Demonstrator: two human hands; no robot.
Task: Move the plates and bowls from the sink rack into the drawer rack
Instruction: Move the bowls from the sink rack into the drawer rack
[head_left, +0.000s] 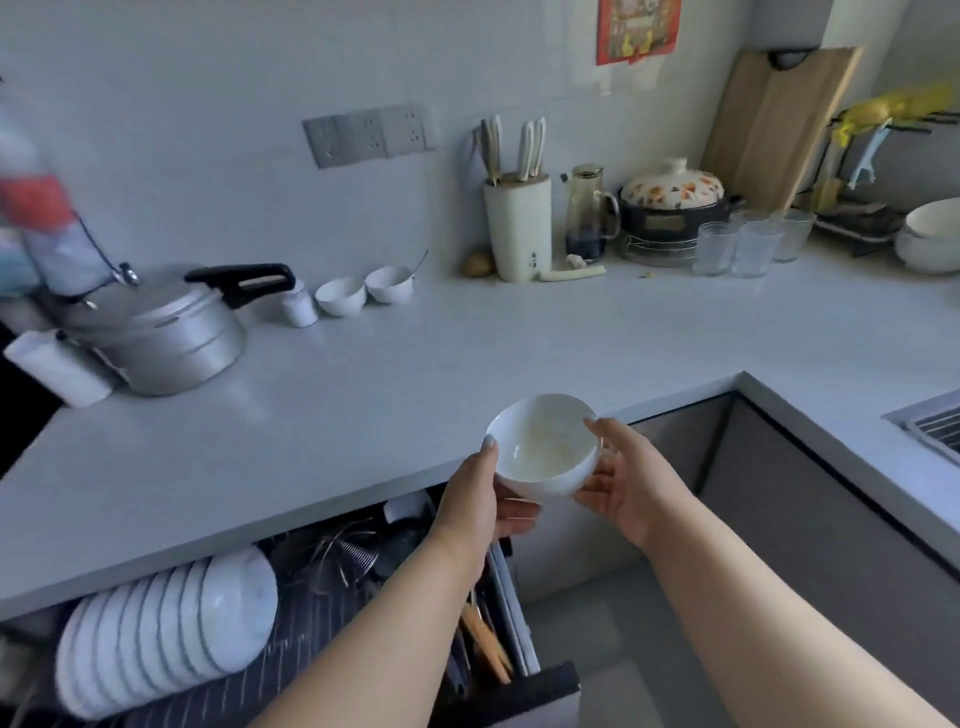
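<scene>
The bowl (545, 452) is plain white, the worktop (467, 353) pale grey-white, the cooker (156, 338) silver with a black handle, the casserole lid (672, 188) white with orange flowers, and the board (779, 124) light wood.

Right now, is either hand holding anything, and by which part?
Both hands hold one white bowl: the left hand and the right hand each cup a side, thumb at the rim, fingers under it.

Single head cam, wide-angle, looking fwd and down, close over countertop (467, 353) front edge, open drawer rack (322, 649) below.
</scene>
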